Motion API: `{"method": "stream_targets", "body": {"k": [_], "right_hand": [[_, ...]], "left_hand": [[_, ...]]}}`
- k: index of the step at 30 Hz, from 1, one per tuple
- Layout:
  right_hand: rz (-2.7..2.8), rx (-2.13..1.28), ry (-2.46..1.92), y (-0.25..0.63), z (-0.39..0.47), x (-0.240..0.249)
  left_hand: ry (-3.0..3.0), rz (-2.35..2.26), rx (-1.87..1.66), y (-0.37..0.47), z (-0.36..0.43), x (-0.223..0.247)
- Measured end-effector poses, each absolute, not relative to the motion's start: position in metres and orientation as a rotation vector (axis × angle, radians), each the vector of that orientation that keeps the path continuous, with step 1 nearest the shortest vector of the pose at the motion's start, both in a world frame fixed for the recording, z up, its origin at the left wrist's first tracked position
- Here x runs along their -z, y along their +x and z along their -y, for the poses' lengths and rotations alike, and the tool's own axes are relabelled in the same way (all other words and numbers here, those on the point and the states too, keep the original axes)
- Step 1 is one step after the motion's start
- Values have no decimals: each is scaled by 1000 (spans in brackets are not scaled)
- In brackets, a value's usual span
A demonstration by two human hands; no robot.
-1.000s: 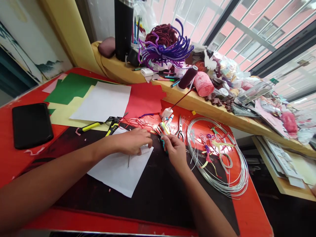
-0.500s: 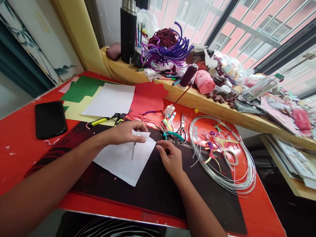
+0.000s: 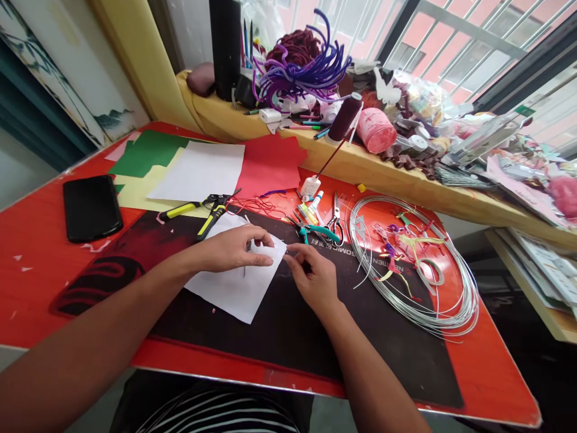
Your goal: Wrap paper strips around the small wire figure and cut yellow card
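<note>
A white paper sheet (image 3: 238, 288) lies on the dark mat (image 3: 288, 313), turned at an angle. My left hand (image 3: 246, 248) is over its upper part, thumb and fingers curled round something small and thin that is mostly hidden; a thin piece shows below the palm against the paper. At the paper's right corner, my right hand (image 3: 311, 270) pinches the edge between thumb and forefinger.
Yellow-black pliers (image 3: 211, 216), teal pliers (image 3: 315, 231), scissors (image 3: 336, 219) and a glue bottle (image 3: 310, 187) lie beyond the hands. A wire coil (image 3: 466, 300) is at the right, a black phone (image 3: 92, 207) at the left. Coloured sheets (image 3: 270, 165) lie at the back.
My right hand has closed on the paper's right corner. The left hand has shifted slightly over the sheet, and the yellow-black pliers show more fully. The camera view has shifted a little.
</note>
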State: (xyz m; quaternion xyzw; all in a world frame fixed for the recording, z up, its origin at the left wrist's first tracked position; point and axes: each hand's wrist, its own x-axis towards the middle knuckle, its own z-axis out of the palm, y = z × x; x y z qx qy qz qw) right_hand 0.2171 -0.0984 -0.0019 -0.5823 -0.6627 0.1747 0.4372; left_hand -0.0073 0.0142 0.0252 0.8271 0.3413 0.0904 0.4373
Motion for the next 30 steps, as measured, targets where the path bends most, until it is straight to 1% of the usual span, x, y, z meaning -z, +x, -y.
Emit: {"method": "stream_targets", "body": {"k": [17, 24, 27, 30], "right_hand": [[1770, -429, -1402, 214, 100, 0], [1711, -520, -1413, 211, 101, -3], [1566, -580, -1438, 211, 101, -3], [1398, -667, -1443, 213, 100, 0]], "left_hand": [[2097, -792, -160, -7, -7, -28], [2065, -763, -189, -9, -7, -34], [2053, -843, -277, -16, -14, -38], [2131, -1074, -382, -26, -25, -34]]}}
